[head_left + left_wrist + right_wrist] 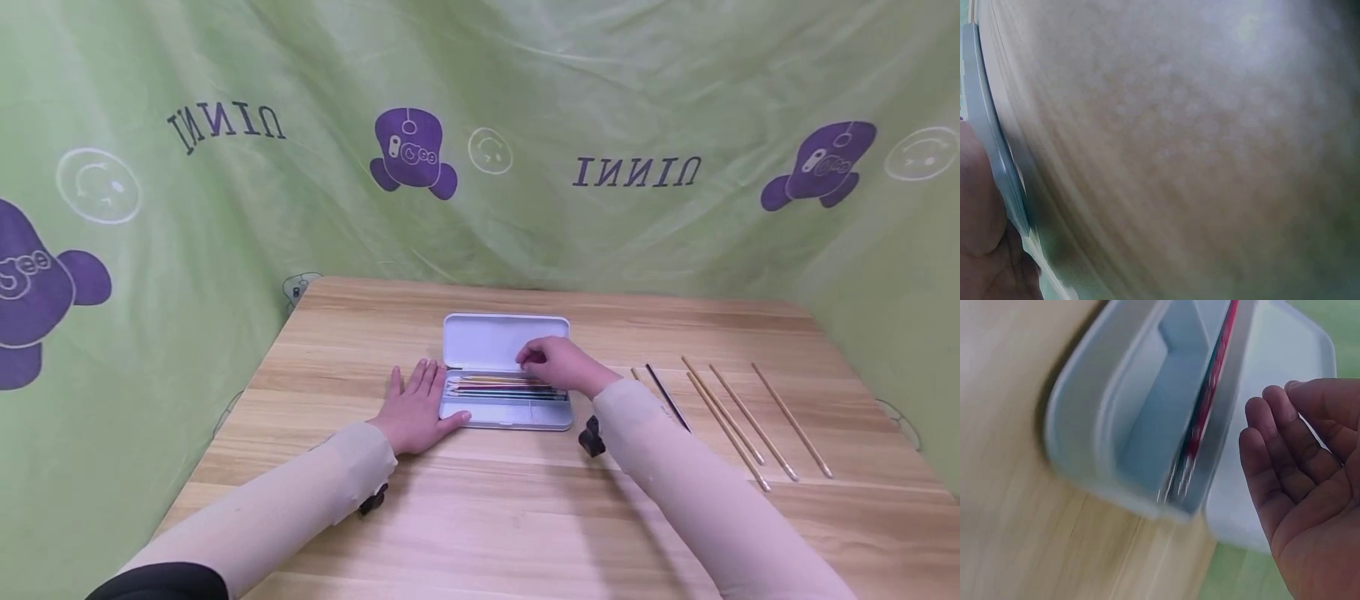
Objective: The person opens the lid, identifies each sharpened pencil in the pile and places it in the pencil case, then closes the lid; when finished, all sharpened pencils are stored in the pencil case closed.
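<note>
A white pencil case (495, 414) stands opened on the table, its lid (487, 340) tipped back. Several pencils (502, 387), red, yellow and dark ones among them, lie lengthwise in its rear compartment. My left hand (416, 417) lies flat with fingers spread at the case's left end, thumb against its front left corner. Above the case's right end hovers my right hand (558, 364), in front of the lid. In the right wrist view its fingers (1282, 450) bend loosely, thumb close to the index fingertip, with nothing seen between them. The left wrist view is mostly blurred.
Right of the case, several wooden-coloured pencils (735, 425) and a dark pencil (667, 396) lie apart on the wooden table (337, 325), partly behind the right sleeve. A green printed curtain (525, 233) hangs behind and at both sides.
</note>
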A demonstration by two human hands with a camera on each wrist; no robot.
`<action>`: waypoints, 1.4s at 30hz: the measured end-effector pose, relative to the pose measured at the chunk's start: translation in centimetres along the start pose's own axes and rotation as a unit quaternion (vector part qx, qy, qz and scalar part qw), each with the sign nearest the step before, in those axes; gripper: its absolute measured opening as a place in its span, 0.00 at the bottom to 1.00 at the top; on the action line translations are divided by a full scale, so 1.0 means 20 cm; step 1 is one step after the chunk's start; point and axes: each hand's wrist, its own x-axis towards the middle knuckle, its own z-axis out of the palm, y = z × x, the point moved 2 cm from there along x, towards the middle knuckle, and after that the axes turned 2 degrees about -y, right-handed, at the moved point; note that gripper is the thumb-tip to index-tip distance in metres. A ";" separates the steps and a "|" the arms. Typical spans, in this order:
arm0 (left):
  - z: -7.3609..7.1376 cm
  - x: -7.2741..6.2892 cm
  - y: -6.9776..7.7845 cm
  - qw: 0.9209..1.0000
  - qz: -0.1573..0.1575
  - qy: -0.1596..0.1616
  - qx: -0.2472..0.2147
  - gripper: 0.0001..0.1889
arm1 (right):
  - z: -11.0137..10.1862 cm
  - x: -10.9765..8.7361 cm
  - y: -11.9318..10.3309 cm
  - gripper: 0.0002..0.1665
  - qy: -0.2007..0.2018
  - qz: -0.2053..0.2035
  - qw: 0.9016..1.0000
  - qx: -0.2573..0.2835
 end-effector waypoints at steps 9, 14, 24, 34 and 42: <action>-0.07 0.05 -0.07 0.991 0.029 0.053 -0.120 0.44 | -0.10 -0.15 0.15 0.10 0.000 0.058 0.998 0.030; -0.20 0.11 -0.08 0.955 0.012 0.083 -0.283 0.39 | -0.10 -0.21 0.21 0.13 -0.009 0.113 0.992 0.059; -0.33 0.20 -0.02 0.902 -0.005 0.115 -0.416 0.36 | -0.03 -0.23 0.22 0.33 -0.019 0.207 0.953 0.218; -0.33 0.21 0.01 0.889 -0.002 0.114 -0.442 0.35 | 0.02 -0.22 0.25 0.35 -0.002 0.229 0.933 0.276; -0.29 0.11 0.02 0.860 0.016 0.140 -0.491 0.14 | -0.02 -0.25 0.27 0.32 0.015 0.220 0.910 0.351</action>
